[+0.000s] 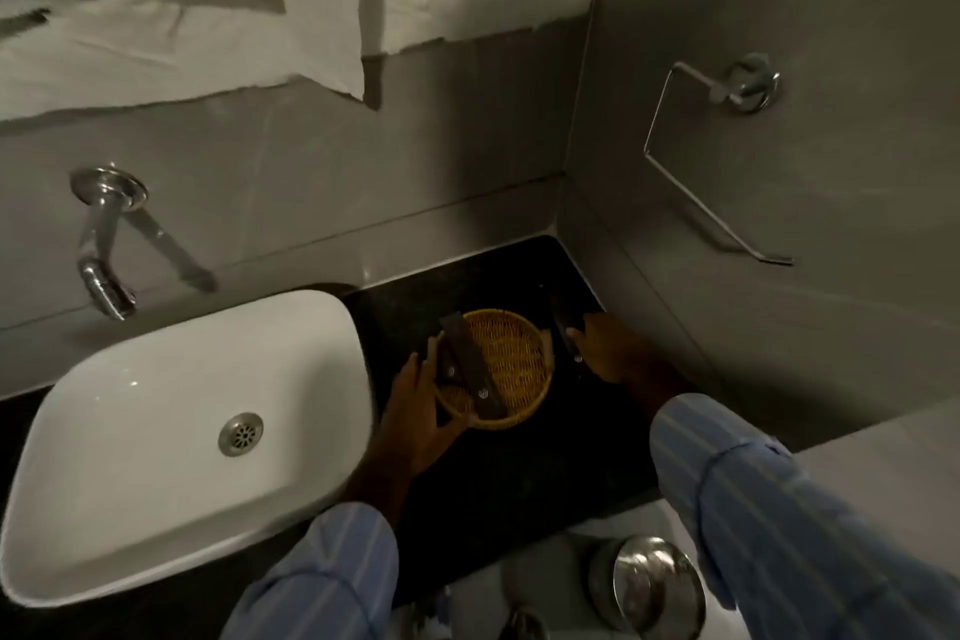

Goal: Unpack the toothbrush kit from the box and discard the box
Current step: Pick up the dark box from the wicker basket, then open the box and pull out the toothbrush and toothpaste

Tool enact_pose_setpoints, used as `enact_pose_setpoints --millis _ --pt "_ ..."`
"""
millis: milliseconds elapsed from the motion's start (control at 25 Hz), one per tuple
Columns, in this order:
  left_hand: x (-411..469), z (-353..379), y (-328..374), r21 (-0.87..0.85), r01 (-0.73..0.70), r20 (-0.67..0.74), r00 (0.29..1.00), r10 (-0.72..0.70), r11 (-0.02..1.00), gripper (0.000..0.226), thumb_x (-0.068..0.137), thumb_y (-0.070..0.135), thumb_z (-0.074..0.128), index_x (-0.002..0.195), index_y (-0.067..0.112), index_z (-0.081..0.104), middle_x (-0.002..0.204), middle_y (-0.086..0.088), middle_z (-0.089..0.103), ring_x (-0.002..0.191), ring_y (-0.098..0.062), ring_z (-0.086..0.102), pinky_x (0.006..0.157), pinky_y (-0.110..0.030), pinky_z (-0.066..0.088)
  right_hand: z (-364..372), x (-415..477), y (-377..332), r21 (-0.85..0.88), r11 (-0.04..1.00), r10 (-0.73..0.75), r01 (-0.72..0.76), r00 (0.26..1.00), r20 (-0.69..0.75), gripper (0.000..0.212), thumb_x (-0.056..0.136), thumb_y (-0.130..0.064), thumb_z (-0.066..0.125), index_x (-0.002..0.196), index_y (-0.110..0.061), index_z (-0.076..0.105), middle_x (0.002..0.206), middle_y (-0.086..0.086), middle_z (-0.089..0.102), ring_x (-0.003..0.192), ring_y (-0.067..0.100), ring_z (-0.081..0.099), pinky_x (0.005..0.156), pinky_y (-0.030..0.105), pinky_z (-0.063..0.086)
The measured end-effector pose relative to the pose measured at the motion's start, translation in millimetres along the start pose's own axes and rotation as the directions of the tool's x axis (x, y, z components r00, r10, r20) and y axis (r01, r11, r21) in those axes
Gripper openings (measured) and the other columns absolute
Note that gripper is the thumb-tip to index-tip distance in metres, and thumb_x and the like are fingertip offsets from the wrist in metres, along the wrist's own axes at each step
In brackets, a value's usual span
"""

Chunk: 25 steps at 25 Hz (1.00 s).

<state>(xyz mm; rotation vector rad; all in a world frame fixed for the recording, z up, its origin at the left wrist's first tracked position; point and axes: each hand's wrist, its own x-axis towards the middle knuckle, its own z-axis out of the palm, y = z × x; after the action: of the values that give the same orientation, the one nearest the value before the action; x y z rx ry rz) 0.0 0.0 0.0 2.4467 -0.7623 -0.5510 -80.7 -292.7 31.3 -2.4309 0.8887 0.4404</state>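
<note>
Presently catalogued, with the wicker basket (493, 369) as landmark.

Item 1: wicker basket, round, shallow, yellow weave, standing on the dark stone desk (519, 473) in the corner of the room.

Item 2: dark slim box (472, 364), long and flat, lying slantwise across the basket's left half, one end over the far rim. Judged to be a toothbrush kit box; contents not visible.

Item 3: left hand (415, 411), at the basket's near-left rim. Its grip is spread around the rim, thumb up beside the box. Judged to be steadying the basket.

Item 4: right hand (602, 348), just right of the basket. Its grip is pressed around a second dark slim box (563, 333), held on edge just clear of the rim. Judged lifted out for opening; whether it is opened cannot be told.

Item 5: white basin (171, 431), left of the basket, set on the same desk, metal drain in its floor; chrome tap (104, 244) on the wall beyond it.

Item 6: steel pedal bin (654, 587), on the floor below and nearer than the basket, lid shut; the likely place for the discarded box.

Item 7: wire paper holder (717, 161), on the grey wall right of the basket, bare.

Room: grey tiled walls, dim light, pale towels (182, 16) hanging above.
</note>
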Motion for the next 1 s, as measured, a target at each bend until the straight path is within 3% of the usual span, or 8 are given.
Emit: enact_pose_setpoints --millis 160,320,560,760,840,1000 --pt "-17.3 40.9 -17.6 0.058 0.143 -0.002 0.99 -0.143 0.988 0.111 0.077 0.063 0.067 0.157 0.009 0.013 0.167 -0.013 0.009 0.153 -0.029 0.011 0.123 -0.04 0.015 27.8 12.6 18.2 0.016 0.999 0.035 -0.036 0.999 0.033 0.034 0.1 -0.023 0.048 0.121 0.001 0.06 0.126 0.022 0.06 0.111 0.037 0.06 0.093 0.043 0.05" --pt "-20.4 74.5 -36.8 0.161 0.197 0.085 0.973 -0.213 0.967 0.115 0.079 0.073 0.056 0.158 0.007 0.004 0.168 -0.011 -0.003 0.155 -0.028 0.002 0.124 -0.041 0.009 57.7 28.2 22.2 0.008 0.997 0.077 -0.077 0.997 -0.005 0.04 0.095 -0.022 0.059 0.127 0.001 0.059 0.129 0.023 0.059 0.116 0.039 0.06 0.096 0.048 0.052" --pt "-25.1 88.9 -44.9 0.281 0.144 0.092 0.98 -0.176 0.949 0.114 0.082 0.077 0.045 0.157 0.005 -0.002 0.167 -0.014 -0.012 0.154 -0.03 -0.008 0.124 -0.044 0.0 69.5 46.6 20.8 -0.009 0.987 0.159 -0.161 0.979 -0.125 0.033 0.094 -0.017 0.057 0.119 0.005 0.061 0.124 0.025 0.06 0.114 0.042 0.06 0.093 0.046 0.053" --pt "-21.0 61.3 -24.9 0.096 0.145 0.016 0.989 -0.147 0.985 0.109 0.083 0.069 0.056 0.158 0.008 0.006 0.168 -0.01 0.002 0.155 -0.028 0.002 0.124 -0.042 0.011 41.6 35.4 15.5 0.049 0.977 0.21 -0.206 0.971 -0.115 0.026 0.092 -0.013 0.058 0.109 0.006 0.064 0.117 0.025 0.065 0.108 0.042 0.063 0.083 0.042 0.053" --pt "-16.4 37.6 -12.3 0.062 0.078 -0.045 0.996 -0.075 0.995 0.104 0.083 0.063 0.061 0.158 0.008 0.012 0.167 -0.013 0.01 0.154 -0.031 0.008 0.123 -0.043 0.016 21.0 27.1 9.9 0.066 0.98 0.195 -0.188 0.973 -0.125 0.029 0.091 -0.015 0.059 0.113 0.004 0.063 0.12 0.024 0.063 0.11 0.041 0.062 0.084 0.042 0.051" --pt "18.6 -23.4 23.4 0.094 -0.008 -0.103 0.995 0.018 0.996 0.102 0.084 0.063 0.06 0.157 0.009 0.016 0.167 -0.014 0.01 0.154 -0.031 0.005 0.122 -0.04 0.01 -25.3 6.8 -13.4 0.101 0.989 0.122 -0.107 0.979 -0.16 0.04 0.09 -0.02 0.06 0.126 -0.003 0.06 0.125 0.022 0.063 0.114 0.04 0.061 0.089 0.041 0.05"
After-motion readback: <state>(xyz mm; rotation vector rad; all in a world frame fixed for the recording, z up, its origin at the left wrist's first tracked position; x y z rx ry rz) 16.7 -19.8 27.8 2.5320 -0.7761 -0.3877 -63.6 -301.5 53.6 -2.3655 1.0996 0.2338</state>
